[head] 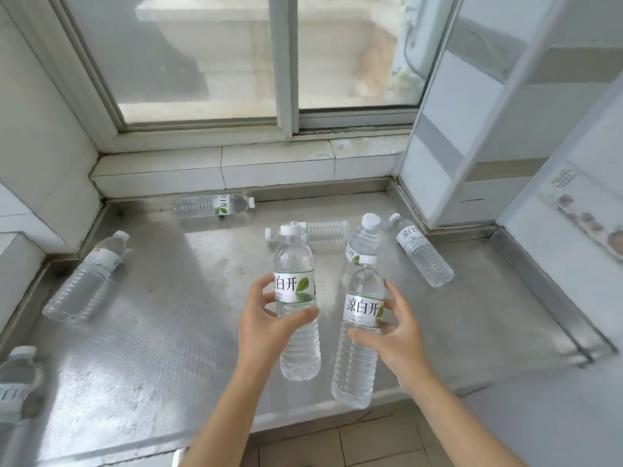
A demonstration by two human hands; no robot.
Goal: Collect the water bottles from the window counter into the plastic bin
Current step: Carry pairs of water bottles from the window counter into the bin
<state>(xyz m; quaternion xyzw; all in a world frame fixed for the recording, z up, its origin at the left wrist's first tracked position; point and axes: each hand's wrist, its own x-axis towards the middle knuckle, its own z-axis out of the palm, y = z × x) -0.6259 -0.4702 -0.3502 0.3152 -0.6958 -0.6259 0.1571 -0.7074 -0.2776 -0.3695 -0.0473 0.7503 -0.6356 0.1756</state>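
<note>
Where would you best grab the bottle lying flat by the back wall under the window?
Take the bottle by the back wall around its ribbed middle, coming from above and in front. It lies on its side along the wall, cap pointing right, so the wall blocks its far side.

I see soft daylight entering through window (pixel 236 59), scene bright and even. Steel worktop (pixel 168 315) below window shows pale sheen patches, faint reflections, only weak shadows. Wide-angle bend curves walls beside window. Bottle (pixel 15 382) at lower-left edge, far from window, smeared and blurry.
</note>
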